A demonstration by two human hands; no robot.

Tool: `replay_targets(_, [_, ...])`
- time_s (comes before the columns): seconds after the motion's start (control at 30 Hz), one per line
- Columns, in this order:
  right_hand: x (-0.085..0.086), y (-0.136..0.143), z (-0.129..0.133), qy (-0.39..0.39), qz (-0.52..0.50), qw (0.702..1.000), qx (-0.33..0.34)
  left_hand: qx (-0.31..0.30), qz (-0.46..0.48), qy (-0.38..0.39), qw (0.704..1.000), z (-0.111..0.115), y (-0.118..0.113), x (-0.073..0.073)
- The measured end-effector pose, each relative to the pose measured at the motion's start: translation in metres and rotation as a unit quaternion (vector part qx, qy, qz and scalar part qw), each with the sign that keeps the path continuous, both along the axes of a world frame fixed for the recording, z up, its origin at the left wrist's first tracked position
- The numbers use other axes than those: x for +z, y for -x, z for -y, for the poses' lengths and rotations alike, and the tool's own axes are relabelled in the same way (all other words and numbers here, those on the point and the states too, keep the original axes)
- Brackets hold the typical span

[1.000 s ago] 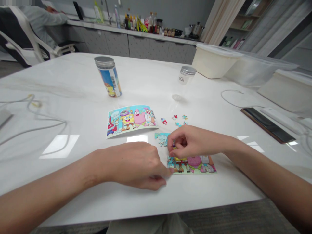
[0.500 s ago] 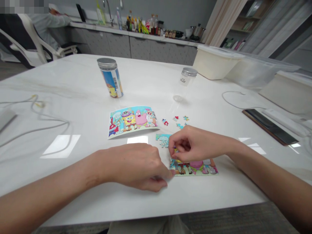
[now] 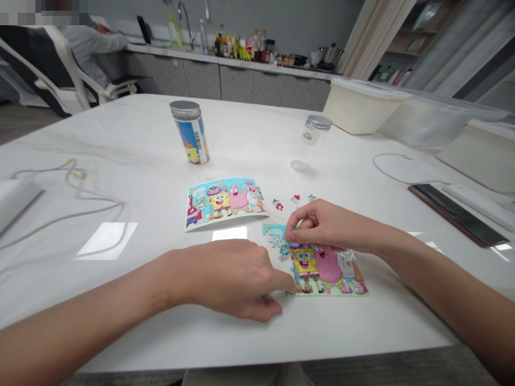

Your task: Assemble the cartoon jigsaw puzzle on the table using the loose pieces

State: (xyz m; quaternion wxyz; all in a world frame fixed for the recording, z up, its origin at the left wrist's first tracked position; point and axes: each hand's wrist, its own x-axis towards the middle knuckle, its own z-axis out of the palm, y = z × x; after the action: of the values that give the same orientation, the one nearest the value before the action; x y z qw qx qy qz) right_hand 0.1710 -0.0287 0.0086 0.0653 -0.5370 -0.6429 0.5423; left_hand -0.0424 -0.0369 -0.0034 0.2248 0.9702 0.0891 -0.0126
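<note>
A partly joined cartoon puzzle lies flat near the table's front edge. My left hand rests at its lower left corner, index fingertip on the edge and thumb apart, holding nothing visible. My right hand is over the puzzle's upper part, thumb and index finger pinched together; whatever lies between them is hidden. Left of and beyond the puzzle is a slightly curved picture card with the same characters. Loose pieces, among them a red and blue one, lie just beyond my right hand.
A picture-covered jar and a clear jar stand farther back. Cables lie at left. A phone and lidded bins are at right. A person's sleeve shows back left.
My right hand has moved up across the puzzle, uncovering the yellow character. My left hand stays at the lower left corner. The whole view has shifted slightly.
</note>
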Motion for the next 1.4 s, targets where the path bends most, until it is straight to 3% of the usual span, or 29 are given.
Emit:
replay_targets(0.33, [0.0027, -0.0004, 0.0006, 0.02, -0.001, 1.0, -0.013, -0.029, -0.023, -0.053, 0.998, 0.0006, -0.001, 0.0014])
replay_targets(0.6, [0.0009, -0.0011, 0.0011, 0.026, -0.006, 0.999, -0.018, -0.016, -0.019, -0.03, 0.999, -0.0001, -0.0003, -0.0009])
replay_targets(1.4, [-0.0017, 0.0002, 0.002, 0.029, 0.011, 1.0, 0.002, -0.022, -0.027, -0.069, 0.997, -0.001, -0.0007, 0.0012])
